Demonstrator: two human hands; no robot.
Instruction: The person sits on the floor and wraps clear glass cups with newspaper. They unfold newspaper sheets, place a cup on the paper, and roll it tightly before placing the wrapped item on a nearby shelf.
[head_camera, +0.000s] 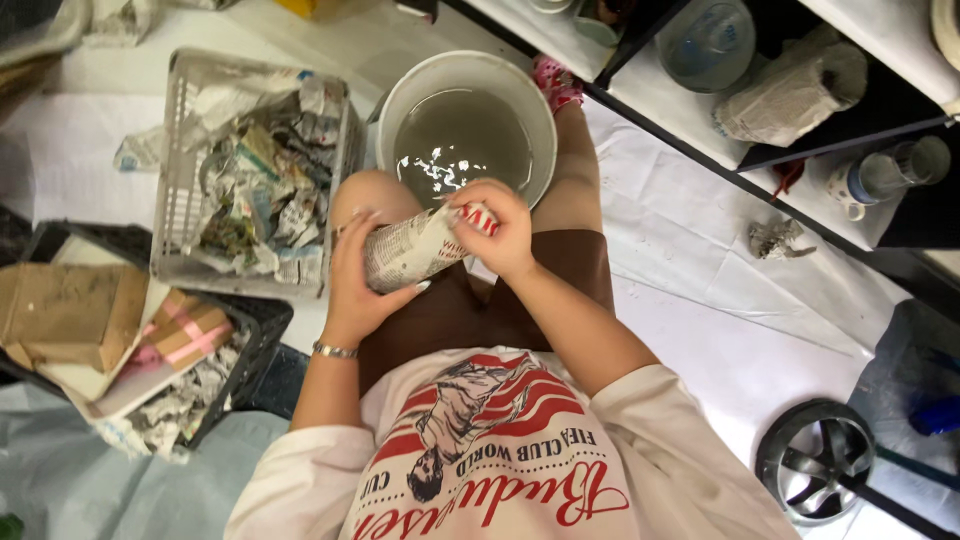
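Left hand (352, 278): cups the bundle from below, grip wrapped round its lower end; a metal bracelet (334, 350) circles the wrist.
Right hand (497, 228): grip pinched on the bundle's upper end, fingers curled over red-and-white print.
Bundle (410, 250): a roundish thing wrapped in crumpled newsprint, held over the lap, just before the bucket.
Black crate (255, 335): at the left, holds brown cardboard, a box with pink tape and paper scraps.
Grey basket (178, 180): mesh-walled, heaped with crumpled newspaper.
Bucket (465, 72): white, round, between the knees, filled with murky grey water with pale flecks.
Shelf (700, 110): beyond, carries a clear bowl and a newsprint-wrapped lump.
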